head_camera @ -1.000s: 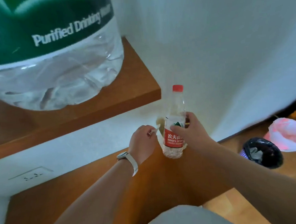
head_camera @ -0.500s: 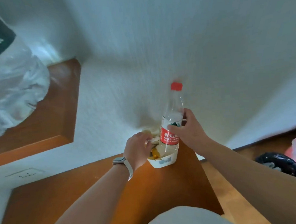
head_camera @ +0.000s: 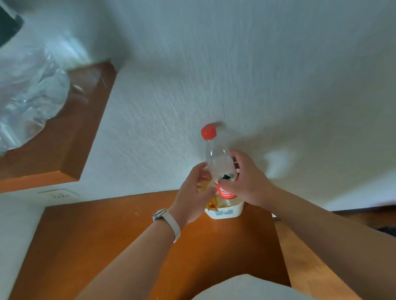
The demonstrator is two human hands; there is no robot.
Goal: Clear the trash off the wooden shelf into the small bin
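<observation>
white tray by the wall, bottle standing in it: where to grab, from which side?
Grip the tray by its near rim, coming from the front edge of the shelf. The wall blocks the far side, and the upright bottle and scraps fill the middle, so keep it level.

We see the wooden shelf bare and open across its left and middle. At its far right corner, the white food container and red-capped water bottle stand hard against the white wall, blocking approach from behind. Overhead left, the upper shelf and its large water jug limit headroom.
</observation>
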